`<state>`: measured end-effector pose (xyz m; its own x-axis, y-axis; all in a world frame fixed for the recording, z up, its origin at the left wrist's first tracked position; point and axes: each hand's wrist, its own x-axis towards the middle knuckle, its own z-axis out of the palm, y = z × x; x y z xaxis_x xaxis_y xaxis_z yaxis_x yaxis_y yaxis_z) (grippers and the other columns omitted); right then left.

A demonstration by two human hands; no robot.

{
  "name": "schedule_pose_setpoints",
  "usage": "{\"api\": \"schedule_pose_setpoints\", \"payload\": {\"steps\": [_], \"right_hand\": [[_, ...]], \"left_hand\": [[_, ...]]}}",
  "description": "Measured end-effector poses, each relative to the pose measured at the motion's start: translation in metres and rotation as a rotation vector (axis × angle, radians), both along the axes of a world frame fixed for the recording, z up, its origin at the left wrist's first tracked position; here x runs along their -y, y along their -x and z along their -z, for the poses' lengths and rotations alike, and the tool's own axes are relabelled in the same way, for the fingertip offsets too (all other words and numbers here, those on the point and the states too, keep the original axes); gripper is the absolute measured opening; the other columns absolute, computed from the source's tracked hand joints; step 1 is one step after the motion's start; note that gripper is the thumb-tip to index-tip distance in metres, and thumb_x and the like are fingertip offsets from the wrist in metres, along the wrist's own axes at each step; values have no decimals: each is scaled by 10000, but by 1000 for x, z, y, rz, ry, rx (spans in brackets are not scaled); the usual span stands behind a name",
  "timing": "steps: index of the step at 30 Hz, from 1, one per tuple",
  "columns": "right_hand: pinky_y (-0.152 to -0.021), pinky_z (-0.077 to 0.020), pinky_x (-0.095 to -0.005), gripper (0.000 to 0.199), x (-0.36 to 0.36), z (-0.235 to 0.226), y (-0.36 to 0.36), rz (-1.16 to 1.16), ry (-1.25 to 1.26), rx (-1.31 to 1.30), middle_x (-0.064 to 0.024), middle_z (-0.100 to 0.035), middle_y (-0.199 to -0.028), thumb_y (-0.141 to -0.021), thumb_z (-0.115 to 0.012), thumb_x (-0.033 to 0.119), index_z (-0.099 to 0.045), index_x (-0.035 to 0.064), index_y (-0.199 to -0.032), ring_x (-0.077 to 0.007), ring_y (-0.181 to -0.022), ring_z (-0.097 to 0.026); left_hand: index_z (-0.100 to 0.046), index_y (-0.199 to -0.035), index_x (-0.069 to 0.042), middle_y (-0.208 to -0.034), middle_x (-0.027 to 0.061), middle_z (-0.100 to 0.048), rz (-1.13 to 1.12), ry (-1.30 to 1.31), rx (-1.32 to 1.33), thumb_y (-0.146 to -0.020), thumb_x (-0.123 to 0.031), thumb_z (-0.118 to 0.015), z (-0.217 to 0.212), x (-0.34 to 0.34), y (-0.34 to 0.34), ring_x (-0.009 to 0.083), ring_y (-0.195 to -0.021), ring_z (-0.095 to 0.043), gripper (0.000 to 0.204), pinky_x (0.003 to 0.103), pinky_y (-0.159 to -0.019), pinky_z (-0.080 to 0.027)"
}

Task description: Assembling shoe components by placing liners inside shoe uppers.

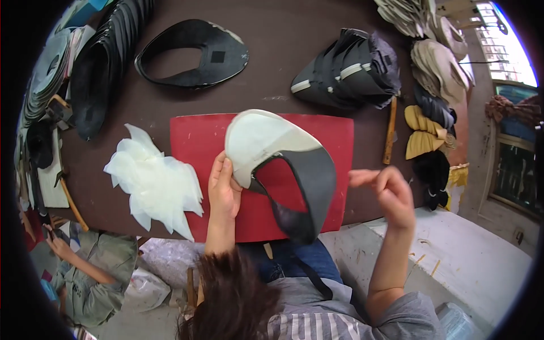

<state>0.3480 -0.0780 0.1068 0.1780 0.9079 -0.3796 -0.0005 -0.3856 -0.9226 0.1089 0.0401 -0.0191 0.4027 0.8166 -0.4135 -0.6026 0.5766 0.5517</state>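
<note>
I see my left hand at centre frame with its grip closed on the pale edge of a curved shoe piece, half cream and half dark grey, lying on a red board on the brown counter. My right hand is raised at right centre, off the board, fingers curled; it seems to hold nothing, though the view is poor there. A heap of white cut pieces lies just left of the board. A black collar-shaped piece sits upper left.
</note>
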Motion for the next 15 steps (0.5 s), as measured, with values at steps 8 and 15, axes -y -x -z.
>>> {"api": "schedule_pose_setpoints", "payload": {"steps": [8,15], "right_hand": [[-858,-449,-297,336,-10,42,30,531,-4,-79,-135,-623,-1083,-832,-583,13,-581,-15,-1167,-202,-955,-593],[-863,-461,-318,358,-8,58,57,202,364,251,-156,-591,-1154,-838,-563,-6,-567,-13,-1195,-250,-1007,-582]], "left_hand": [[-433,-1267,-17,-1157,124,-588,18,81,262,-996,-133,-415,-9,9,1,147,-965,-610,296,242,-833,-500],[-436,-1278,-9,-1189,130,-582,205,91,105,-946,-40,-457,-4,14,27,151,-997,-597,334,225,-843,-478]]}}
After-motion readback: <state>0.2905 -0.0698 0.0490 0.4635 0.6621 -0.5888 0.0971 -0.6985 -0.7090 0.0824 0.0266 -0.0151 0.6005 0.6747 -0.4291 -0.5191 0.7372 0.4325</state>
